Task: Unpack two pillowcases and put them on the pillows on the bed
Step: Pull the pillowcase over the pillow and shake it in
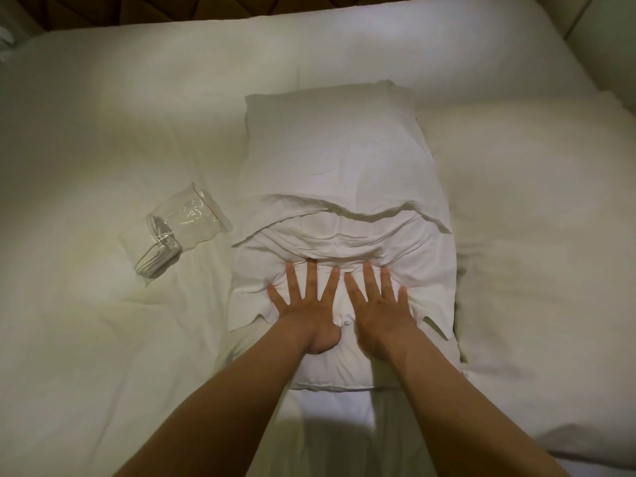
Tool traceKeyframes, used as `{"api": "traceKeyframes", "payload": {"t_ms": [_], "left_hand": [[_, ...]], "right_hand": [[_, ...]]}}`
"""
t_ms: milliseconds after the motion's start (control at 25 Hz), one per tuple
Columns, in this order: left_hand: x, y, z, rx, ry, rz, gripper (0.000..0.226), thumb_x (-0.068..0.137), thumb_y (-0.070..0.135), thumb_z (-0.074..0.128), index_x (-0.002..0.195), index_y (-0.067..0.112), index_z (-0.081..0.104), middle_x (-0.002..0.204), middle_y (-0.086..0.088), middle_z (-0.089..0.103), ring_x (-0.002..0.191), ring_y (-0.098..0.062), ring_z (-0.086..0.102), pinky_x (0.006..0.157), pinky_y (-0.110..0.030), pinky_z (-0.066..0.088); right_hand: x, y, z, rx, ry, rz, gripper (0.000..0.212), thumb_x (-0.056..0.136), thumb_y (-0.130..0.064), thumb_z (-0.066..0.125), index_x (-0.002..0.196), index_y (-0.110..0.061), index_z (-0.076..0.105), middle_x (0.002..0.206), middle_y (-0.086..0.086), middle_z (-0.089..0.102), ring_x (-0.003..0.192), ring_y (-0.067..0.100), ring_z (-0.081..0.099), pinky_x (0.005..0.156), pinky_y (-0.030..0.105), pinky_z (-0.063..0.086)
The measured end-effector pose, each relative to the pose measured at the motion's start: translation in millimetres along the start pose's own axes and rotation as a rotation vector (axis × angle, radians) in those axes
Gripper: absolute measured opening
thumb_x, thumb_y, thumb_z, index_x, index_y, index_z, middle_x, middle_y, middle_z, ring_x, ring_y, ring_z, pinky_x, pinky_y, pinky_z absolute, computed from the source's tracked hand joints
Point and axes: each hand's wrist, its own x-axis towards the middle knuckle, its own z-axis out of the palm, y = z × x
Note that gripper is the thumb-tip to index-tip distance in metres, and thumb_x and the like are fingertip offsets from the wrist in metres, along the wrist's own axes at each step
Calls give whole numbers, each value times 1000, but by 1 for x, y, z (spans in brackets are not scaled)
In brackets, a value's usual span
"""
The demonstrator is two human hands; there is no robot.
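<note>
A white pillow (330,370) lies lengthwise in the middle of the bed, its far part inside a white pillowcase (330,149). The case's open end is bunched in folds across the pillow's middle. My left hand (309,304) and my right hand (378,304) lie side by side, flat with fingers spread, and press down on the pillow just below the bunched folds. A clear plastic bag (172,232) with a red seal strip lies on the sheet to the left; something pale and folded shows inside it.
The white bed sheet (86,149) spreads on all sides. A second white pillow (550,270) lies along the right. A dark headboard (137,8) runs across the top edge.
</note>
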Motion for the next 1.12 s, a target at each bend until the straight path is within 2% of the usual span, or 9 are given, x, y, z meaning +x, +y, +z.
{"api": "traceKeyframes", "payload": {"t_ms": [400, 560, 640, 760, 840, 880, 960, 1040, 1120], "left_hand": [[2, -12, -2, -111, 20, 115, 88, 92, 59, 36, 138, 46, -38, 147, -2, -49, 133, -37, -46, 104, -70, -22], [-26, -25, -30, -168, 16, 163, 70, 98, 55, 29, 146, 48, -21, 155, 6, -37, 142, -32, -34, 114, -65, -7], [-43, -31, -48, -109, 34, 178, 73, 99, 43, 41, 150, 45, -11, 160, 6, -27, 147, -33, -23, 117, -63, 4], [-71, -31, -67, 65, 82, 123, 96, 88, 17, 65, 154, 30, -4, 163, -3, -15, 149, -37, -9, 116, -60, 15], [-86, -25, -70, 111, 92, 112, 91, 91, 15, 63, 155, 23, -2, 163, -9, -10, 149, -38, -4, 116, -59, 15], [-92, -21, -72, 119, 91, 116, 88, 93, 15, 61, 155, 21, -2, 164, -10, -8, 149, -38, -3, 117, -60, 15], [-98, -19, -76, 86, 67, 101, 87, 94, 13, 59, 155, 21, -3, 164, -10, -7, 150, -38, 0, 117, -60, 17], [-98, -19, -77, 13, 34, 89, 89, 93, 13, 59, 155, 23, -4, 163, -9, -7, 150, -37, 1, 116, -60, 20], [-98, -19, -77, -39, 4, 86, 93, 92, 18, 62, 155, 25, -6, 164, -8, -8, 150, -36, 1, 116, -59, 22]], "right_hand": [[7, 2, -13, 61, -11, 4, 83, 97, -14, 43, 154, -35, -15, 158, 1, -33, 145, 29, -30, 118, 53, -7], [-23, 14, -45, 255, 25, -80, 79, 95, -3, 47, 155, -39, 8, 163, -7, -15, 150, 21, -14, 123, 44, 3], [-49, 26, -61, 274, 139, -78, 63, 100, -10, 42, 154, -34, 21, 165, -6, 2, 151, 21, 3, 122, 42, 16], [-93, 39, -76, -5, 249, 49, 50, 102, -18, 32, 151, -22, 26, 152, 6, 34, 137, 27, 36, 104, 42, 39], [-112, 44, -75, -62, 280, 114, 43, 97, -15, 35, 140, -17, 36, 129, 7, 49, 118, 27, 49, 83, 38, 44], [-117, 46, -73, -11, 293, 140, 37, 95, -15, 37, 132, -15, 40, 120, 7, 50, 112, 28, 50, 77, 37, 43], [-122, 46, -68, 328, 343, 245, 31, 97, -24, 38, 124, -11, 42, 116, 13, 50, 107, 33, 52, 79, 38, 45], [-122, 46, -60, 688, 349, 396, 39, 99, -33, 39, 127, -6, 41, 122, 21, 52, 108, 38, 53, 88, 40, 46], [-122, 47, -46, 877, 257, 516, 48, 99, -33, 41, 134, 0, 36, 132, 24, 50, 116, 39, 52, 91, 37, 41]]}}
